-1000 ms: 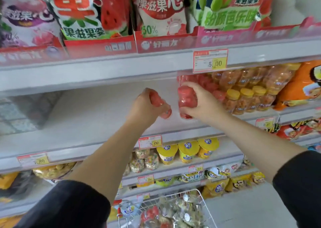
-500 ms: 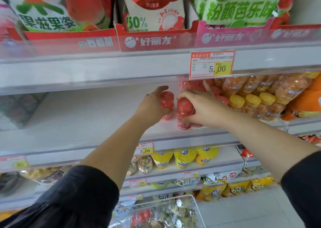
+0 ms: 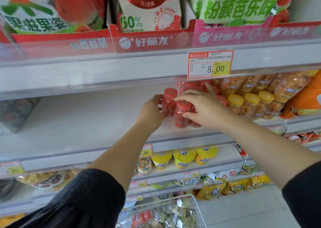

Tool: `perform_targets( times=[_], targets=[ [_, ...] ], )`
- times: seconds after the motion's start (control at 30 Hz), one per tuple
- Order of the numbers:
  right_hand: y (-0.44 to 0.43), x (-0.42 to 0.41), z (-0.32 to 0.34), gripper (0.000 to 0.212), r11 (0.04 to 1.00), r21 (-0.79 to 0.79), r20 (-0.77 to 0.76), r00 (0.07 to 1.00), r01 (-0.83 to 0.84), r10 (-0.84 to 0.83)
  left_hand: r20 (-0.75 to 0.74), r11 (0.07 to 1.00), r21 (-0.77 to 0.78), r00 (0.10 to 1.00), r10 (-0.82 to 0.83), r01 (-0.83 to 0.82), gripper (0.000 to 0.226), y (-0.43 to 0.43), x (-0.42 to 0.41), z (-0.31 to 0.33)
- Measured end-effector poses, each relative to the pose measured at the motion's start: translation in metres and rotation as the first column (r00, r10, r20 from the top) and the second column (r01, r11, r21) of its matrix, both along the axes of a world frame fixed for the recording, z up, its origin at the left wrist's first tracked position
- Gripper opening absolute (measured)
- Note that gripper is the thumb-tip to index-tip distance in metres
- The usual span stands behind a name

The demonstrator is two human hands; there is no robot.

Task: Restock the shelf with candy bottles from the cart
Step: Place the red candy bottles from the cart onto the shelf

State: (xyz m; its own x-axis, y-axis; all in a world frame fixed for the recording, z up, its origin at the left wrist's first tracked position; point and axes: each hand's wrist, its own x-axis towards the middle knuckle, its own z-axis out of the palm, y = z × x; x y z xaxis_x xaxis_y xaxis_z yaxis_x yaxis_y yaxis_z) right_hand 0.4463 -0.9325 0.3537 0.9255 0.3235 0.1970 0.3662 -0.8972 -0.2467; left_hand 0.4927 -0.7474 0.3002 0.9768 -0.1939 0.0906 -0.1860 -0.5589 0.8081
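Two red candy bottles stand upright on the white shelf. My left hand grips the rear red bottle from its left side. My right hand holds the front red bottle, fingers over its cap and thumb low on its side. More red bottles stand behind my right hand, partly hidden. The wire cart at the bottom holds several candy bottles, some red, some with silver caps.
Orange candy bottles with yellow caps fill the shelf right of the red ones. A price tag reading 5.00 hangs on the shelf above. Snack bags line the top shelf. Yellow-lidded tubs sit one shelf lower.
Both hands moved the two red bottles inward and set them down upright on the shelf next to the red row. The view shifted closer and slightly upward.
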Motion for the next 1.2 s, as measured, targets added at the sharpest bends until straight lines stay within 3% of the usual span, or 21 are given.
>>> perform_targets(
  times=[0.2, 0.37, 0.43, 0.57, 0.73, 0.8, 0.93, 1.2],
  targets=[
    [0.000, -0.007, -0.008, 0.054, 0.998, -0.016, 0.154, 0.986, 0.064, -0.061, 0.001, 1.000, 0.024, 1.000, 0.006, -0.006, 0.049, -0.019, 0.018, -0.002],
    [-0.010, -0.030, -0.027, 0.018, 0.985, 0.169, 0.490, 0.863, 0.047, -0.125, 0.012, 0.999, 0.042, 1.000, 0.010, -0.010, 0.046, -0.027, 0.028, -0.005],
    [-0.008, -0.044, -0.036, 0.010, 0.981, 0.186, 0.535, 0.843, -0.048, -0.060, 0.017, 0.999, 0.048, 1.000, 0.014, -0.014, 0.046, -0.029, 0.031, -0.005],
    [0.002, -0.058, -0.055, 0.017, 0.974, 0.137, 0.325, 0.937, -0.178, 0.126, -0.006, 0.998, 0.055, 1.000, 0.010, -0.010, 0.048, -0.029, 0.033, -0.002],
    [0.010, -0.059, -0.069, 0.032, 0.993, 0.085, 0.109, 0.992, -0.080, 0.071, 0.003, 0.998, 0.033, 0.999, 0.048, -0.048, 0.044, -0.013, 0.017, 0.000],
    [0.013, -0.060, -0.070, 0.034, 0.995, 0.079, 0.077, 0.996, -0.057, 0.051, -0.012, 0.997, 0.050, 0.998, 0.060, -0.059, 0.041, -0.003, 0.006, 0.000],
    [0.018, -0.059, -0.073, 0.039, 0.997, 0.070, 0.060, 0.998, -0.017, 0.012, -0.130, 0.993, 0.083, 0.989, -0.073, 0.085, 0.046, 0.001, -0.011, -0.002],
    [0.014, -0.059, -0.072, 0.045, 0.998, 0.041, -0.003, 0.999, -0.043, 0.044, -0.047, 0.998, 0.061, 0.999, -0.023, 0.026, 0.054, -0.018, -0.010, -0.008]
  ],
)
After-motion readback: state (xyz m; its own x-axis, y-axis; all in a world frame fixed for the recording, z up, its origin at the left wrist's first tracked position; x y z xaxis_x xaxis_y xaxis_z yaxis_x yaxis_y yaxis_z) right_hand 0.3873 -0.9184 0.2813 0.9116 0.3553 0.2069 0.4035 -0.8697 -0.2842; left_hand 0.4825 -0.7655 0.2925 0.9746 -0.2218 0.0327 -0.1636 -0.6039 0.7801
